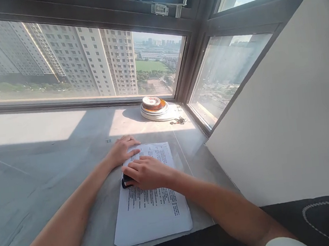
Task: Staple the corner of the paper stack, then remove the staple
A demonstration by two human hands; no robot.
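Printed sheets of paper (152, 226) lie on the grey stone sill, turned so the lines of text run away from me. At their far left corner, my left hand (123, 149) rests with its fingers spread, pressing the paper down. My right hand (146, 172) is closed round a small black stapler (126, 180) at the left edge of the sheets. Most of the stapler is hidden under my fingers, and its jaws cannot be made out.
A stack of round dishes (156, 112) stands near the window corner, with a small dark tangled item (178, 120) beside it. A white slanted wall (288, 125) closes off the right side. A braided cord (309, 211) lies on the dark surface at lower right.
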